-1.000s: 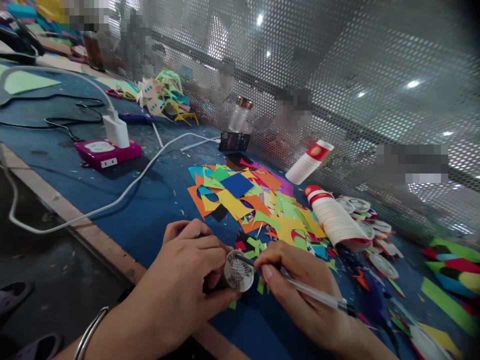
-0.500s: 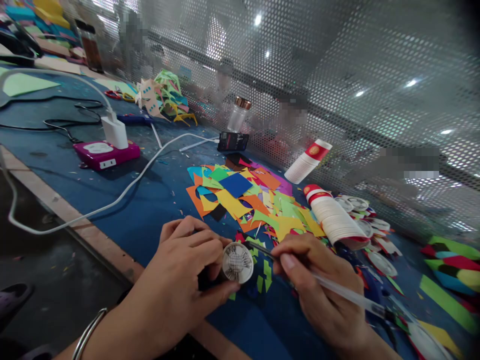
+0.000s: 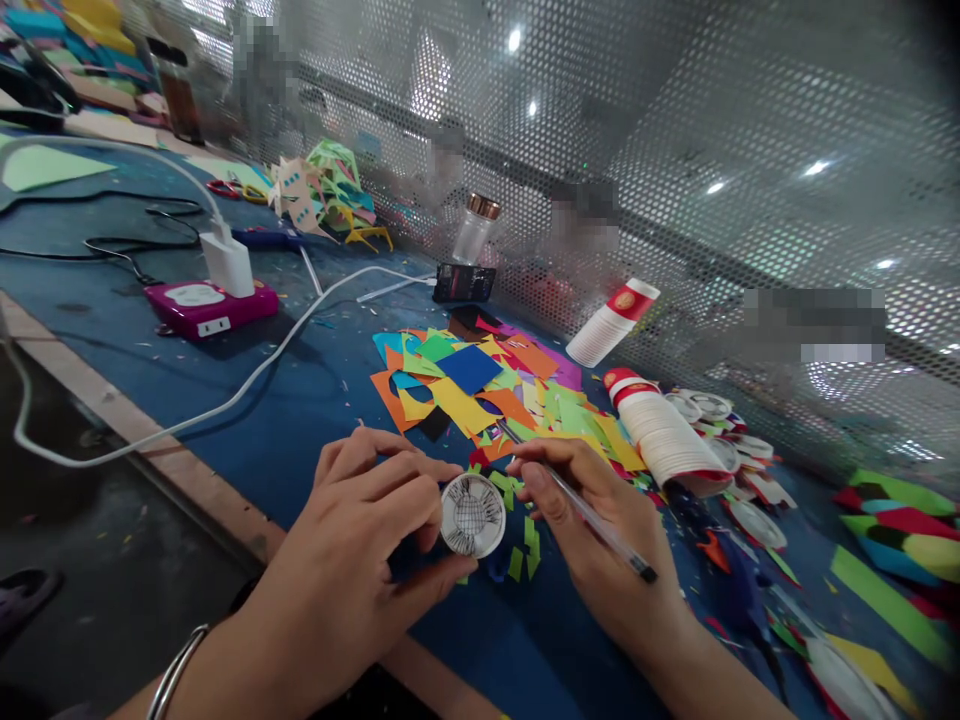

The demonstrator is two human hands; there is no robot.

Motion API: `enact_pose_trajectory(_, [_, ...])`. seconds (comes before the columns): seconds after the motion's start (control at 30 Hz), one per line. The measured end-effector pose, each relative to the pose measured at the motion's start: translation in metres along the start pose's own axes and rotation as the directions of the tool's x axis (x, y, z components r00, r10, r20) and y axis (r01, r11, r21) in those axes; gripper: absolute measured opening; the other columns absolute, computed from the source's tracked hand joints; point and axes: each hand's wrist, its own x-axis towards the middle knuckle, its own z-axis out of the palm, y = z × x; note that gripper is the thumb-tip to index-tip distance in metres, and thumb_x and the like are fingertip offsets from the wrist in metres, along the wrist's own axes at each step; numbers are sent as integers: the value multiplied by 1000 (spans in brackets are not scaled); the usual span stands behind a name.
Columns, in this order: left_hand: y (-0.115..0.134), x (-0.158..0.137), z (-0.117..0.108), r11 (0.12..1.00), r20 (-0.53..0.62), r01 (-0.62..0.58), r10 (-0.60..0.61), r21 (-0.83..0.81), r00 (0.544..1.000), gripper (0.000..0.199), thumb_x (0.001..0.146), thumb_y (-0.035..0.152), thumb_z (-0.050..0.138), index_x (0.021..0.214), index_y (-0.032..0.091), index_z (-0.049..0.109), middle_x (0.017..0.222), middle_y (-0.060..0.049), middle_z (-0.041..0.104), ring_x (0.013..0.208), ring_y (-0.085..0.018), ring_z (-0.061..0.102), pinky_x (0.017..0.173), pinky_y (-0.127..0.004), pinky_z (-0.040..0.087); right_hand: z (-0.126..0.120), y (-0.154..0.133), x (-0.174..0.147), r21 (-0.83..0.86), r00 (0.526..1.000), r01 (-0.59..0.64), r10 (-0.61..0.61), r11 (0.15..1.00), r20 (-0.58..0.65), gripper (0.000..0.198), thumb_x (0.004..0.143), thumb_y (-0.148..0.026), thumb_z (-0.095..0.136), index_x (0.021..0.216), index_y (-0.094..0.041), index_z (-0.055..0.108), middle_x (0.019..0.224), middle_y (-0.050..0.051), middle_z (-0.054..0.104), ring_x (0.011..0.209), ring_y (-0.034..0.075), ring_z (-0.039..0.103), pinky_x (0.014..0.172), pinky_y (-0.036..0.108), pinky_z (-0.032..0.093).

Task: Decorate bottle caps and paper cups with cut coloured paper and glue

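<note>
Between the thumb and fingers of my left hand (image 3: 375, 530) is a small round white disc, apparently a paper cup bottom (image 3: 473, 515), with a dark grid and radiating strokes drawn on it. Its rim faces me, and the fingers hide its left edge. My right hand (image 3: 600, 530) is closed on a clear-barrelled pen (image 3: 600, 518). The pen's dark tip end points up and left, away from the disc, above the paper scraps. Small green paper cuttings (image 3: 529, 550) lie on the blue table just beyond and between the two hands.
Coloured paper scraps (image 3: 469, 370) are heaped ahead. Paper cup stacks (image 3: 671, 440) and cut cup pieces lie at right, near a blue glue gun (image 3: 739, 590). A white cable (image 3: 255, 375) crosses the left side by a purple power strip (image 3: 214, 305). A phone (image 3: 463, 283) leans before a perforated metal screen (image 3: 660, 120).
My right hand has shifted slightly left and up, and the pen has swung so its tip points away from the disc. The left hand still holds the disc, nearly unmoved.
</note>
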Motion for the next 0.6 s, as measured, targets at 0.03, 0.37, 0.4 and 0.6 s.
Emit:
enact_pose_trajectory(0.03, [0,1,0,1000,30,4,-3,-3,1000,31,85,31,75,74,22,48,114,3,72,112,-28,51,93,-45,34,-1,-1,-1,5,1000,25,-25,1000,-18,14,101,-34,58,109,-29,67,97,-1,71,77,13,69,67,26,55])
enact_pose_trajectory(0.37, [3,8,0,998,151,60,-55,-29,987,24,81,25,73,74,23,51,85,4,68,105,-26,52,89,-42,30,-7,-8,-5,76,964,130,-144,989,222,25,104,-30,46,89,-22,63,71,-2,62,61,10,58,56,25,44])
enact_pose_trajectory(0.4, [3,8,1,998,156,61,-55,-35,986,23,81,25,73,74,23,51,85,4,68,104,-26,52,89,-42,30,-6,-8,-4,77,961,129,-144,989,236,25,104,-30,46,88,-22,63,70,-2,62,60,10,57,55,26,44])
enact_pose_trajectory(0.6, [3,8,3,997,154,66,-59,-44,986,23,81,26,73,74,23,51,82,4,67,104,-26,52,89,-42,30,-4,-7,-2,53,948,112,-123,992,293,27,105,-31,44,90,-21,65,72,-2,62,62,10,57,57,27,43])
